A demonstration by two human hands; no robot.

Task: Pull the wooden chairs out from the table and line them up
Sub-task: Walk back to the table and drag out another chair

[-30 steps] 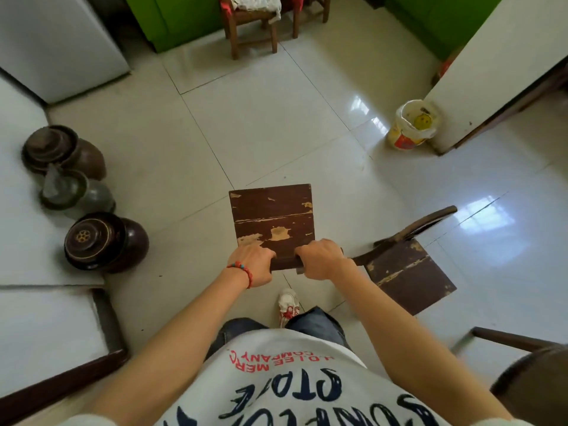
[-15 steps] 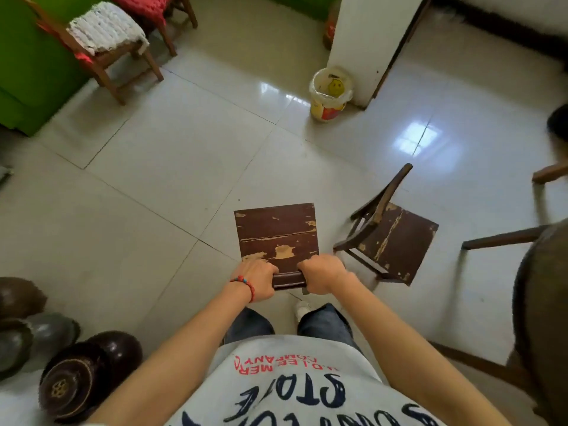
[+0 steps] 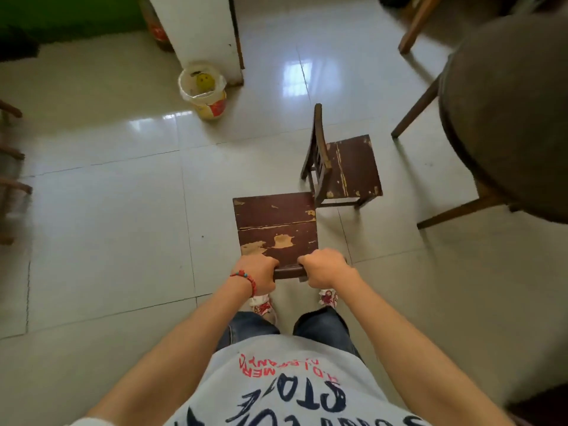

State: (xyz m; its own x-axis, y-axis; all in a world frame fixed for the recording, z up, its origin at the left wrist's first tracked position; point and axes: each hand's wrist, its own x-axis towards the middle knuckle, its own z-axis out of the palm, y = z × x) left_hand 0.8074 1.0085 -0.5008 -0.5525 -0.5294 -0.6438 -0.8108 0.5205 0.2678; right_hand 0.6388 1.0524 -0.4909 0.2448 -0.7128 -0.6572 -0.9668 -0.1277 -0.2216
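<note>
A small dark-brown wooden chair [image 3: 275, 224] with worn, chipped paint stands right in front of me, its seat pointing away. My left hand [image 3: 257, 273], with a red bead bracelet at the wrist, and my right hand [image 3: 323, 267] both grip its top back rail. A second matching wooden chair [image 3: 353, 170] stands just beyond and to the right, its backrest on the left and its seat facing right toward the round table [image 3: 510, 118]. The near corner of that chair sits close to the far right corner of the held chair's seat.
The dark round table fills the right side, with its wooden legs [image 3: 415, 109] splayed on the glossy tile floor. A yellow-and-white bucket [image 3: 204, 90] sits by a white cabinet [image 3: 199, 29] at the back. Chair legs [image 3: 12, 155] show at the left edge.
My view has swung to the right: the jars on the left have left the frame and the round table has come in. The held chair now stands beside the second chair.
</note>
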